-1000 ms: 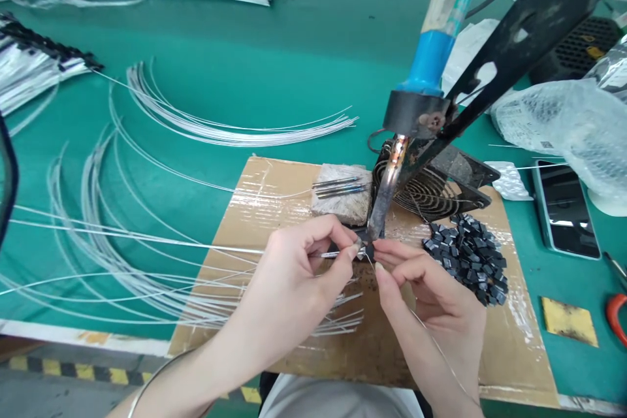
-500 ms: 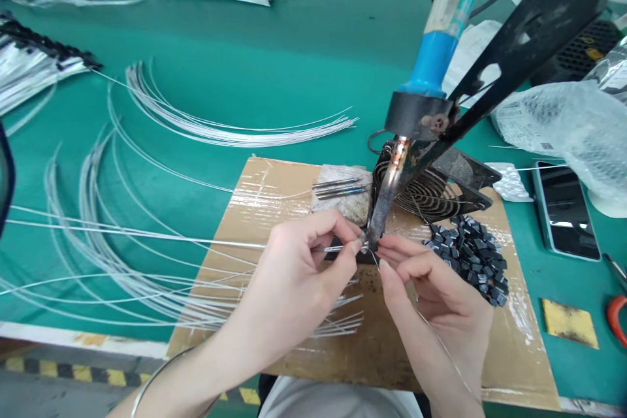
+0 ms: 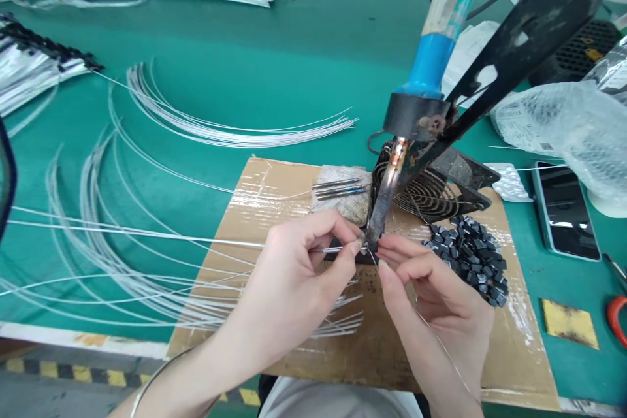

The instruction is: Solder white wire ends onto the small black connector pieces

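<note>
Left hand (image 3: 294, 274) pinched a thin, springy wire (image 3: 147, 235) near its tip (best hold); right hand (image 3: 431, 294) pinched fine solder wire (image 3: 441, 346), beside it.

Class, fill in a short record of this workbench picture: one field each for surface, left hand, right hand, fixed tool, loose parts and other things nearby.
Surface: taped cardboard sheet on a green table
Left hand: pinches a thin white wire at the tool's tip
Right hand: pinches a fine bare wire at the same spot
Fixed tool: blue-handled soldering iron in a black stand, tip pointing down
Loose parts: pile of small dark blocks right of the hands
Nearby: curved wires, small fan, phone
</note>
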A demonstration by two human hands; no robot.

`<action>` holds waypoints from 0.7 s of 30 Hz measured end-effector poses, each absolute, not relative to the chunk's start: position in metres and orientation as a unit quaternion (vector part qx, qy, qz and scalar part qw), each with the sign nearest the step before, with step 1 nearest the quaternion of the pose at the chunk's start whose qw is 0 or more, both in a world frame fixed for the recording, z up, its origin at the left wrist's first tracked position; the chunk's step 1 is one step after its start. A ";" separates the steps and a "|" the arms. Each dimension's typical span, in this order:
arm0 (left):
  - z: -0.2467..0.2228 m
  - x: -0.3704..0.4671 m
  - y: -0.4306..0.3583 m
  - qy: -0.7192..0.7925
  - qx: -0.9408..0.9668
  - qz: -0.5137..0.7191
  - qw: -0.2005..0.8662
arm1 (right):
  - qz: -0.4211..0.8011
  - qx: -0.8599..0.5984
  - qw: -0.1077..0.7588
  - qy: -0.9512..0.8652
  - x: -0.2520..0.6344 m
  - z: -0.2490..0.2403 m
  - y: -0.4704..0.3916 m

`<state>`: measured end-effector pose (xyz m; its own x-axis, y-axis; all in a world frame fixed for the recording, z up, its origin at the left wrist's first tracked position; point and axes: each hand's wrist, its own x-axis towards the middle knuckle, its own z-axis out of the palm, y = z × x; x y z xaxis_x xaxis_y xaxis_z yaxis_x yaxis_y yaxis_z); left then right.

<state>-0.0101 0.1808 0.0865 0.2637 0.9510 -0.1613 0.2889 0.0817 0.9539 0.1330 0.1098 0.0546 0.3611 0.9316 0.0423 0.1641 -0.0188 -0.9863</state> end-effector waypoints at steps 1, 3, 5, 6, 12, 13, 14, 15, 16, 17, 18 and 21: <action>0.087 -0.010 0.181 0.517 0.600 0.317 0.523 | 0.354 -0.620 0.544 -0.441 0.133 0.055 0.110; 0.086 -0.010 0.181 0.518 0.600 0.315 0.523 | 0.356 -0.619 0.545 -0.440 0.133 0.055 0.110; 0.086 -0.011 0.180 0.520 0.600 0.313 0.522 | 0.356 -0.619 0.547 -0.438 0.133 0.055 0.110; 0.086 -0.011 0.180 0.520 0.600 0.312 0.522 | 0.355 -0.619 0.547 -0.438 0.133 0.055 0.110; 0.085 -0.011 0.179 0.520 0.601 0.317 0.518 | 0.346 -0.617 0.548 -0.446 0.133 0.054 0.110; 0.085 -0.011 0.179 0.520 0.601 0.319 0.516 | 0.345 -0.616 0.549 -0.447 0.133 0.053 0.110; 0.085 -0.010 0.179 0.520 0.601 0.320 0.516 | 0.345 -0.615 0.551 -0.447 0.133 0.053 0.110; 0.085 -0.010 0.180 0.519 0.602 0.320 0.516 | 0.345 -0.614 0.552 -0.446 0.133 0.053 0.110; 0.085 -0.010 0.180 0.517 0.603 0.321 0.516 | 0.345 -0.613 0.554 -0.445 0.133 0.053 0.110; 0.085 -0.010 0.180 0.516 0.604 0.322 0.515 | 0.344 -0.612 0.556 -0.444 0.132 0.053 0.110; 0.085 -0.010 0.179 0.515 0.604 0.323 0.515 | 0.343 -0.611 0.559 -0.444 0.132 0.053 0.110; 0.085 -0.011 0.178 0.515 0.605 0.323 0.514 | 0.339 -0.607 0.565 -0.444 0.131 0.053 0.110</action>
